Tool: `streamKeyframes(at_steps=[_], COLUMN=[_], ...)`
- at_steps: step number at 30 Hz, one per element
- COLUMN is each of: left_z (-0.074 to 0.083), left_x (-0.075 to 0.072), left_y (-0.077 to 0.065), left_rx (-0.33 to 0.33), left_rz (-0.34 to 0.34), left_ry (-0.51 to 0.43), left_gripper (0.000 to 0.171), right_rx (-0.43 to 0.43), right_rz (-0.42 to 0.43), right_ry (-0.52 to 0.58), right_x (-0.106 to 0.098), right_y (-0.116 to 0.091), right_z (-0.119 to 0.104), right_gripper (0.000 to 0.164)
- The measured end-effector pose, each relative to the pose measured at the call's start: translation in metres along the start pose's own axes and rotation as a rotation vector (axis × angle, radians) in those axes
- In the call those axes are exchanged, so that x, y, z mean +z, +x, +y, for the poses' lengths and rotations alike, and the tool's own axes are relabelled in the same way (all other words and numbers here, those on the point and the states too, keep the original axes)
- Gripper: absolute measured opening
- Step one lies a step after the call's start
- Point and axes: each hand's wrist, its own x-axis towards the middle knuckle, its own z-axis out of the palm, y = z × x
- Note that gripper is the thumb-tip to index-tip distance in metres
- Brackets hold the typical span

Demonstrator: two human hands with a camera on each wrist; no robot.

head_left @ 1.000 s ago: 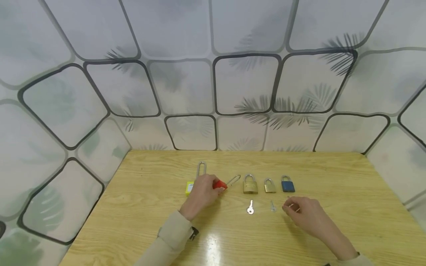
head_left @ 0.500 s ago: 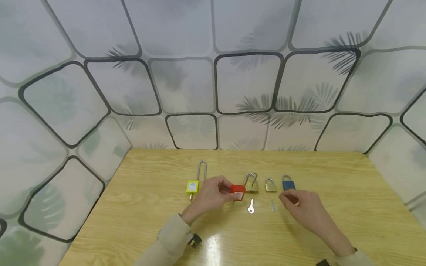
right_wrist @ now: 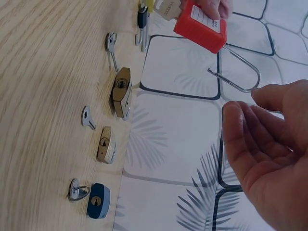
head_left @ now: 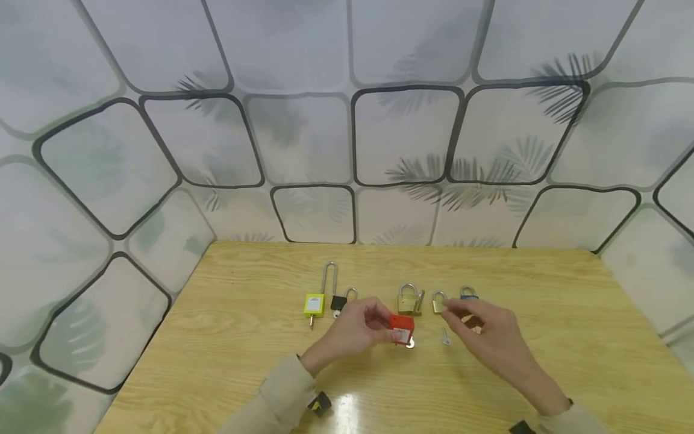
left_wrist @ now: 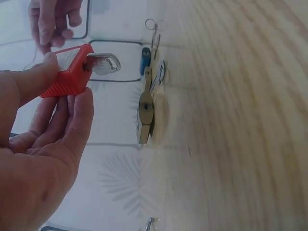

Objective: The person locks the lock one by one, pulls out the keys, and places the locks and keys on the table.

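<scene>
My left hand [head_left: 355, 328] pinches a red padlock [head_left: 402, 329] between thumb and fingers, lifted above the table. A key [left_wrist: 103, 63] sticks out of its underside in the left wrist view. The padlock's long shackle [right_wrist: 257, 72] hangs open, one end free of the body, and points toward my right hand [head_left: 490, 331]. That hand hovers to the right with fingers loosely bent. In the right wrist view its thumb tip is close to the shackle's bend; whether they touch I cannot tell.
Behind the hands lie a large brass padlock [head_left: 406, 304], a small brass padlock [head_left: 438, 306] and a blue padlock [right_wrist: 99, 201]. A loose key [head_left: 446, 337] lies in front. Left are a yellow padlock [head_left: 314, 305] with its key and a black padlock [head_left: 338, 303]. A patterned wall backs the wooden table [head_left: 228, 361].
My left hand has lifted the red padlock off the table and carried it right and nearer, turning it. My right hand has moved left toward it.
</scene>
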Motion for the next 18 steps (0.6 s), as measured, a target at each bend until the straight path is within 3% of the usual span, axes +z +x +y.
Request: streamKeyframes(at_steps=[6,11,18], left_z=[0.000,0.000,0.002], left_x=[0.008,0.013,0.013], left_y=[-0.002,-0.004,-0.005], left_rx=[-0.005,0.023,0.057], left_rz=[-0.035,-0.059,-0.074], left_ry=[-0.015,-0.039,-0.055], left_gripper=[0.024,0.023,0.023], right_rx=[-0.121,-0.220,-0.143], right_rz=[0.046,0.114,0.065], right_ry=[0.073,0.102,0.125], right_x=[0.002,0.003,0.006], right_y=[0.003,0.008,0.004], right_z=[-0.001,-0.008,-0.006], right_gripper=[0.038,0.037,0.032])
